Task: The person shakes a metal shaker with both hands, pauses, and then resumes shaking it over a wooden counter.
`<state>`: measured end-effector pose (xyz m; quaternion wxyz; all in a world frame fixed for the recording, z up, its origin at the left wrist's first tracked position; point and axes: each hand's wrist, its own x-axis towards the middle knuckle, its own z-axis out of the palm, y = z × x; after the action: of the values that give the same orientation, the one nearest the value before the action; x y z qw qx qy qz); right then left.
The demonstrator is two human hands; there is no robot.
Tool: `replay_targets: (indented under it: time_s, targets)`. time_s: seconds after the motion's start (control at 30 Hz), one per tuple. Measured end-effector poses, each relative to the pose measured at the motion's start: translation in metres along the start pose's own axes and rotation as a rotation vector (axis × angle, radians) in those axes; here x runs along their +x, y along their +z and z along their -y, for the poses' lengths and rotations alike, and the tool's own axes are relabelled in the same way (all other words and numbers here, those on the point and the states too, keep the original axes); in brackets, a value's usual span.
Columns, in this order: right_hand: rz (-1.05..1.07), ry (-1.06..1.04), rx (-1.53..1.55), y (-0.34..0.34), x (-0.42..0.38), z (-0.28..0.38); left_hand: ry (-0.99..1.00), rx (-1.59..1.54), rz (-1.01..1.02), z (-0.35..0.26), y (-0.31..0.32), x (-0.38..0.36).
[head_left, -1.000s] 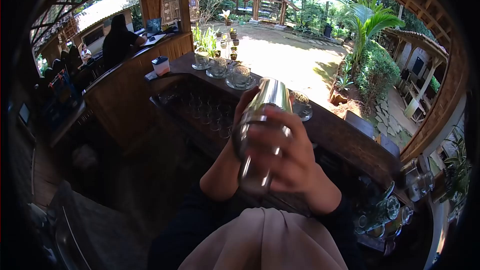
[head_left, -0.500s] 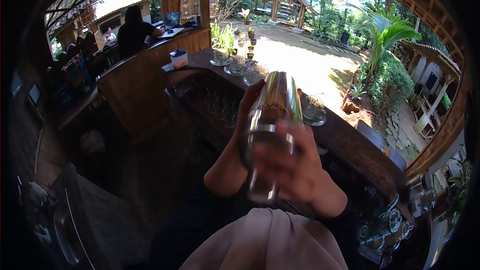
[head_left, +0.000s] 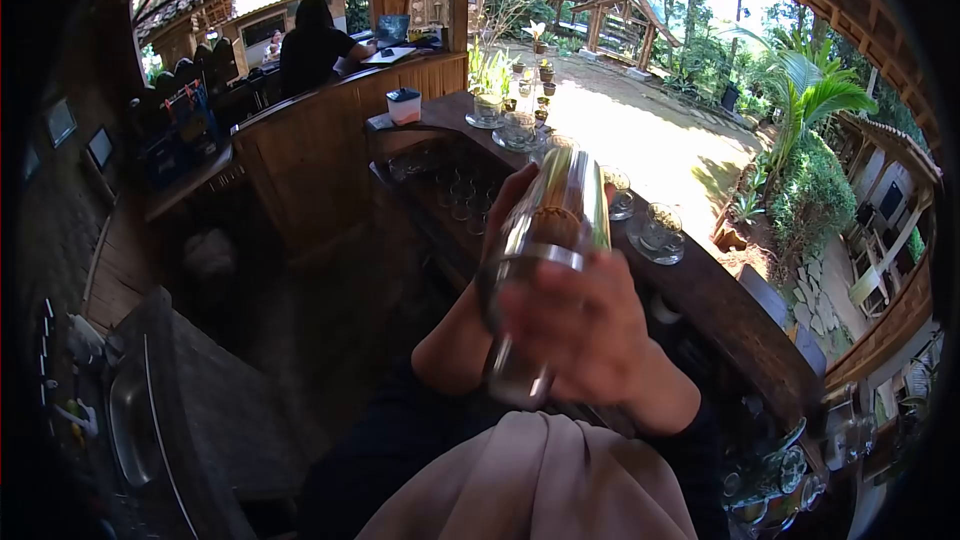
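A shiny metal cocktail shaker [head_left: 575,185] is tilted in front of my chest, its narrow end low and towards me. Behind the shaker, my left hand [head_left: 512,195] wraps its far side; the shaker covers most of that hand. My right hand [head_left: 590,325] is closed around the near part, over the metal band, its fingers smeared by motion. Past the shaker, on the dark wooden counter [head_left: 740,325], stand several clear glasses [head_left: 660,232] on saucers, some with brownish contents.
A lidded container with pinkish contents [head_left: 404,108] stands at the counter's far end. Glasses [head_left: 465,198] sit on the shelf below. More glassware [head_left: 775,470] is at lower right, a metal sink [head_left: 135,430] at lower left. Another person [head_left: 312,48] sits behind a wooden partition [head_left: 330,145].
My view has turned slightly left, so the surroundings appear further right. Both hands still hold the shaker, which has shifted slightly; my right hand remains blurred.
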<state>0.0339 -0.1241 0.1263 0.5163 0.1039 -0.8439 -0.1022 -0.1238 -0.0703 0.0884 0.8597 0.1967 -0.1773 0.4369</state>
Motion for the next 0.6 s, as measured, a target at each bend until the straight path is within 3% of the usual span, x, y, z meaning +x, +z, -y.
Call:
replay_targets:
  time_s: [0.03, 0.1, 0.2, 0.23, 0.3, 0.33, 0.37, 0.4, 0.43, 0.5, 0.53, 0.57, 0.6]
  targets:
    - [-0.026, -0.206, -0.127, -0.001, 0.002, 0.019, 0.012, -0.187, 0.149, 0.009, 0.012, -0.007]
    - [-0.083, -0.639, -0.109, -0.007, 0.006, 0.032, 0.326, 0.281, 0.462, 0.035, 0.034, -0.018]
    - [-0.223, -0.825, -0.25, 0.019, -0.018, 0.009, 0.304, 0.354, 0.417, 0.022, 0.031, -0.029]
    - [-0.127, -0.408, -0.046, 0.015, -0.016, 0.01, 0.302, 0.35, 0.412, 0.022, 0.025, -0.022]
    - [0.054, -0.078, -0.064, 0.027, -0.015, -0.024, -0.426, -0.472, 0.68, 0.019, 0.001, 0.002]
    - [0.011, 0.172, 0.097, 0.035, -0.017, -0.039, -0.065, -0.315, 0.446, -0.002, -0.049, -0.001]
    - [0.015, 0.177, 0.093, 0.033, -0.016, -0.035, 0.287, -0.152, 0.205, -0.021, -0.097, -0.002]
    - [-0.083, 0.306, 0.121, 0.028, -0.01, -0.035, 0.231, -0.381, 0.043, -0.028, -0.104, 0.009]
    - [-0.187, 0.43, 0.147, 0.021, -0.002, -0.036, 0.214, -0.373, 0.051, -0.024, -0.078, 0.011]
    - [0.035, 0.145, 0.055, -0.003, 0.006, 0.001, -0.134, -0.176, 0.118, 0.009, 0.005, -0.007]
    - [-0.063, -0.158, -0.176, 0.0, 0.008, 0.019, 0.01, 0.04, 0.097, 0.016, 0.016, -0.009]
    - [-0.015, -0.358, -0.168, -0.008, 0.005, 0.036, 0.071, 0.044, 0.182, 0.033, 0.024, -0.016]
    - [0.027, -0.667, -0.138, -0.016, 0.006, 0.039, 0.259, 0.283, 0.502, 0.037, 0.02, -0.003]
